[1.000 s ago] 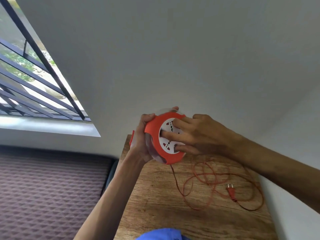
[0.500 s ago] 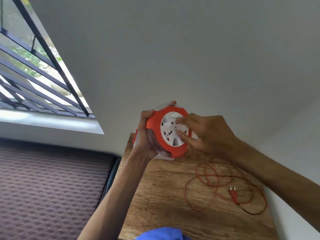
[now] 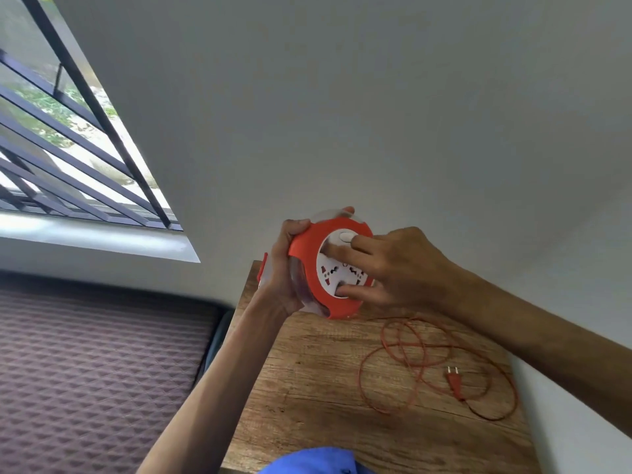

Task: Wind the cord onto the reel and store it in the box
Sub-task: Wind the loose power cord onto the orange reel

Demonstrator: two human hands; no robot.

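A round orange reel (image 3: 306, 254) with a white socket face is held up above the far end of a wooden table (image 3: 307, 388). My left hand (image 3: 282, 268) grips its rim from the left side. My right hand (image 3: 386, 265) rests on the white face, fingers hooked into its recesses. The loose orange cord (image 3: 403, 354) lies in loops on the table at the right, ending in an orange two-pin plug (image 3: 454, 379). An orange-and-white edge, possibly the box (image 3: 262, 270), peeks out behind my left hand, mostly hidden.
The table stands in a corner, with a white wall behind and on the right. A dark patterned mattress (image 3: 95, 371) lies to the left. A barred window (image 3: 68, 148) is at the upper left. Blue cloth (image 3: 307, 461) shows at the bottom edge.
My right hand's fingers have shifted around the reel's white face, turning it. The cord loops on the table have drawn in slightly. The reel stays in my left hand.
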